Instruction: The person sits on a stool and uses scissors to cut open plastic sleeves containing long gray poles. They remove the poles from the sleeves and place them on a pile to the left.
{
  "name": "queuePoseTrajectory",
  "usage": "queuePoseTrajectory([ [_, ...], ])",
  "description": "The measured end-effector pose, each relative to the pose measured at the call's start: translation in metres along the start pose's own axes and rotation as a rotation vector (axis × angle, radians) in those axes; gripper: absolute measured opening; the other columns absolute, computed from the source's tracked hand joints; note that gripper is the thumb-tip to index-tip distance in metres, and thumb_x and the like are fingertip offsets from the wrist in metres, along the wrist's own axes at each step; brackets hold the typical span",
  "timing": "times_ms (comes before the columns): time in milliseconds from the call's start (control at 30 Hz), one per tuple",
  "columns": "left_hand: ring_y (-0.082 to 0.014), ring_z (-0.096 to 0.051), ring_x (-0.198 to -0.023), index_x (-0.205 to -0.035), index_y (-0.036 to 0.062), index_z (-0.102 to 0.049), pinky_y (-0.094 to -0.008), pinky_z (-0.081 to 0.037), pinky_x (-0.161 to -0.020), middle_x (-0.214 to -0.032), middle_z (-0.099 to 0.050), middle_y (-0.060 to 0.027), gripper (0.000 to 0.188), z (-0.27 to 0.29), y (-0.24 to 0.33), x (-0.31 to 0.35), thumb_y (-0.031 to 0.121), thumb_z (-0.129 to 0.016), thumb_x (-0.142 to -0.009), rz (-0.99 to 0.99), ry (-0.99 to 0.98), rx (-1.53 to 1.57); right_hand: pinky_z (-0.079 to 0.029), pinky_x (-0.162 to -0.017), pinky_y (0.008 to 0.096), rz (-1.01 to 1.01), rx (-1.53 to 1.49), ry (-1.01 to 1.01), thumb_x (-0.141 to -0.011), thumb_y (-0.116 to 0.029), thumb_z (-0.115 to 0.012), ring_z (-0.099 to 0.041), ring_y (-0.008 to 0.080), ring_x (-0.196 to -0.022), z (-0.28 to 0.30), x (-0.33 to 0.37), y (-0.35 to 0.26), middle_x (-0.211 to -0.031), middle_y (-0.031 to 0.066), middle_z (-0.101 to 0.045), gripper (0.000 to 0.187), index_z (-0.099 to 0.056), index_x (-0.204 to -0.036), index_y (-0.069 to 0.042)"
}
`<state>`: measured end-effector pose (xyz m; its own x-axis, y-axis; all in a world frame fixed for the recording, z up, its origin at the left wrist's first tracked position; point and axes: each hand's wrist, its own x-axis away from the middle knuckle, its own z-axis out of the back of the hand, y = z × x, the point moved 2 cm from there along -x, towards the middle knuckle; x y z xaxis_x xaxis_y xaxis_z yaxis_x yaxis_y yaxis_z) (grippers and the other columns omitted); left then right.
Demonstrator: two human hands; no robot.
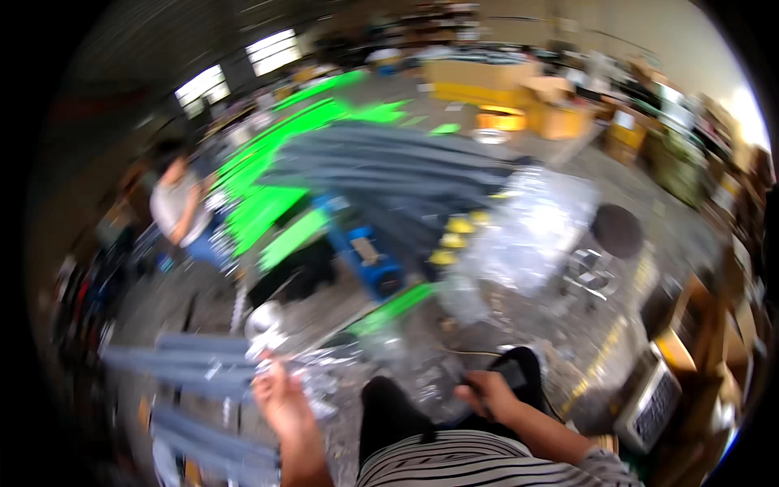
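My left hand (pixel 281 399) is raised at the lower left, its fingers closed at the edge of shiny clear plastic film (pixel 320 381). A pale roll (pixel 264 321) appears just beyond its fingertips. Beside it lie bundles of long grey strips (pixel 174 361), partly behind the film. My right hand (pixel 492 396) is held near my right knee, its fingers curled around something dark that blur keeps me from naming. Motion smears the whole picture.
Ahead lie a heap of long grey strips (pixel 389 154), bright green strips (pixel 268 154) and a blue machine (pixel 373 264). Plastic-wrapped goods (pixel 531 235) stand to the right. A person (pixel 180 207) sits at the left. Cardboard boxes (pixel 560 105) line the back and right.
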<state>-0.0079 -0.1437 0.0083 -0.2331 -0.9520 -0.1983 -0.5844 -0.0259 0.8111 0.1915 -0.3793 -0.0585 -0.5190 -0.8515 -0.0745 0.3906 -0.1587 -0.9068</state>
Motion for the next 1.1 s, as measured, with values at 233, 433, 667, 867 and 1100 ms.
queuePoseTrajectory([
  [233, -0.0159, -0.056, -0.070, -0.085, -0.0009, -0.052, -0.0290, -0.047, -0.058, -0.084, -0.058, -0.0087, 0.008, 0.039, 0.022, -0.016, 0.001, -0.056, -0.078, 0.038, 0.154, -0.065, -0.026, -0.034, 0.0221, -0.404, -0.522, -0.258, -0.084, -0.054, -0.032, -0.034, 0.0122, -0.036, -0.018, 0.033, 0.056, -0.043, 0.0005, -0.035, 0.054, -0.040, -0.054, -0.010],
  [433, -0.0148, -0.057, -0.066, -0.079, -0.0023, -0.052, -0.0273, -0.046, -0.057, -0.075, -0.058, -0.0083, 0.006, 0.102, 0.039, -0.016, 0.003, -0.051, -0.080, 0.001, 0.301, -0.331, -0.019, -0.029, 0.0226, -0.760, -1.129, -0.315, -0.083, -0.051, -0.040, -0.026, 0.0115, -0.034, -0.051, 0.026, 0.170, -0.045, -0.0021, -0.029, 0.046, -0.030, -0.056, -0.016],
  [667, -0.0097, -0.049, -0.054, -0.081, 0.0037, -0.051, -0.0234, -0.039, -0.047, -0.065, -0.052, -0.0002, 0.004, 0.152, 0.050, -0.018, 0.006, -0.049, -0.078, -0.196, 0.644, -0.356, -0.022, -0.031, 0.0231, -0.756, -0.972, -0.549, -0.080, -0.059, -0.035, -0.029, 0.0119, -0.035, -0.065, -0.019, 0.167, -0.047, -0.0013, -0.034, 0.050, -0.035, -0.058, -0.015],
  [867, -0.0177, -0.053, -0.058, -0.079, -0.0053, -0.053, -0.0327, -0.041, -0.054, -0.062, -0.056, -0.0106, 0.019, 0.243, 0.044, -0.004, 0.013, -0.050, -0.074, -0.220, 0.921, -0.796, -0.022, -0.031, 0.0236, -0.867, -0.892, -0.621, -0.079, -0.061, -0.032, -0.029, 0.0122, -0.034, -0.102, -0.053, 0.120, -0.045, -0.0009, -0.034, 0.052, -0.035, -0.055, -0.015],
  [1100, -0.0374, -0.056, -0.063, -0.069, -0.0057, -0.050, -0.0399, -0.043, -0.058, -0.063, -0.054, -0.0234, 0.020, 0.267, 0.031, 0.035, 0.014, -0.052, -0.069, -0.071, 0.955, -1.064, -0.022, -0.030, 0.0243, -0.902, -0.833, -0.560, -0.078, -0.064, -0.028, -0.028, 0.0125, -0.033, -0.123, -0.053, 0.100, -0.043, -0.0005, -0.035, 0.056, -0.035, -0.052, -0.015],
])
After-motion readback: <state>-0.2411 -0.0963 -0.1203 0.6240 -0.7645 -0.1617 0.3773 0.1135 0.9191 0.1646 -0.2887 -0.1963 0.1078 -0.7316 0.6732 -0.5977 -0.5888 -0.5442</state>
